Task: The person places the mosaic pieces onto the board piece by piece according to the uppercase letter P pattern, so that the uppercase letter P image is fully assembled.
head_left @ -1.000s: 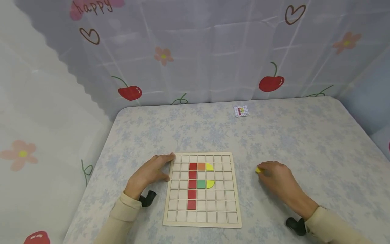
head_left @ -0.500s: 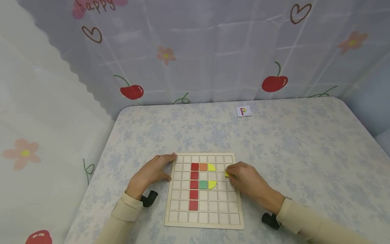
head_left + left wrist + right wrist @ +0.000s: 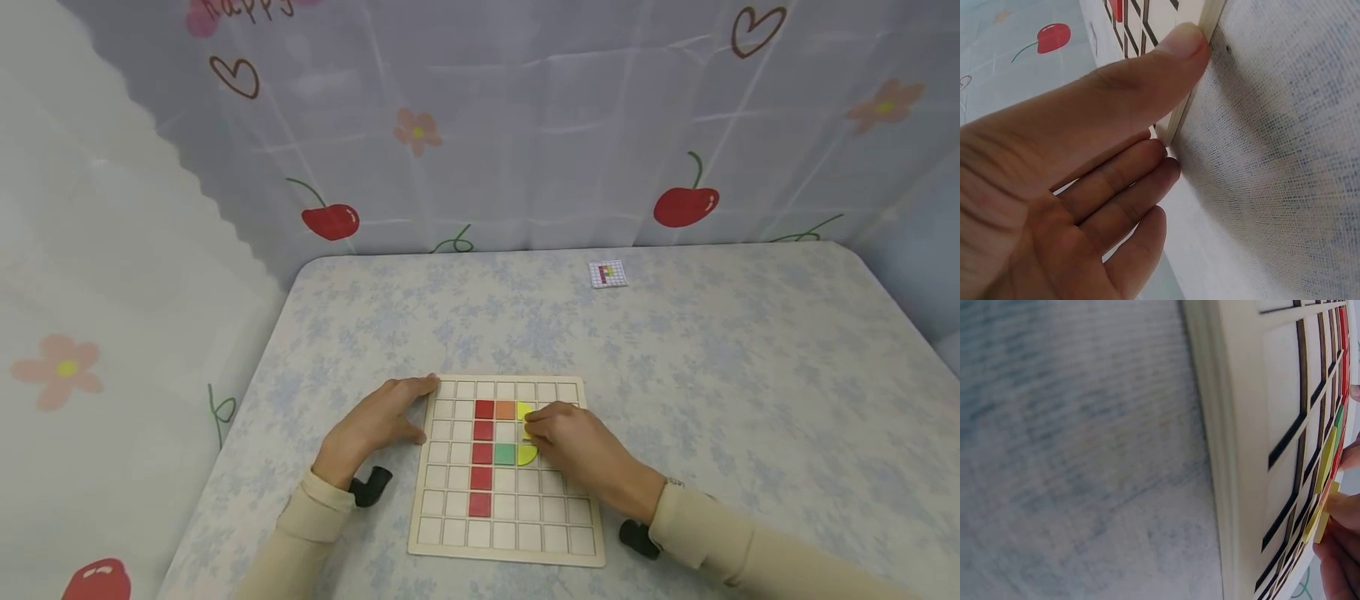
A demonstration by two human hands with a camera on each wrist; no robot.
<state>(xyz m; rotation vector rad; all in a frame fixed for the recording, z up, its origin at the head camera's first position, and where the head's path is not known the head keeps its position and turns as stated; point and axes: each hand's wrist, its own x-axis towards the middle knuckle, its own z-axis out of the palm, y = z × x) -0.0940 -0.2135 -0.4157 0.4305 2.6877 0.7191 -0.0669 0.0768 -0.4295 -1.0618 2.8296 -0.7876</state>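
Note:
A pale wooden grid board (image 3: 517, 557) lies on the table. On it runs a column of several red square tiles (image 3: 482, 454), with an orange square (image 3: 506, 410) and a green square (image 3: 505, 454) to their right. Yellow quarter-round tiles (image 3: 527, 455) follow the orange and green ones. My right hand (image 3: 588, 454) pinches a small yellow tile (image 3: 527, 431) close over the cell between those two yellow tiles; its fingers partly cover it. My left hand (image 3: 375, 423) touches the board's left edge, thumb (image 3: 1182, 47) on the rim and fingers spread along the side.
A small card (image 3: 607, 274) printed with a coloured grid pattern lies near the table's back edge. Behind the flowered tabletop (image 3: 450, 317) hangs a curtain (image 3: 517, 150) with cherries and hearts. Dark wrist devices (image 3: 371, 487) show beside both sleeves.
My right hand has moved left from the tabletop to over the board, carrying the yellow tile. The left hand stays at the board's edge. The head view has shifted slightly.

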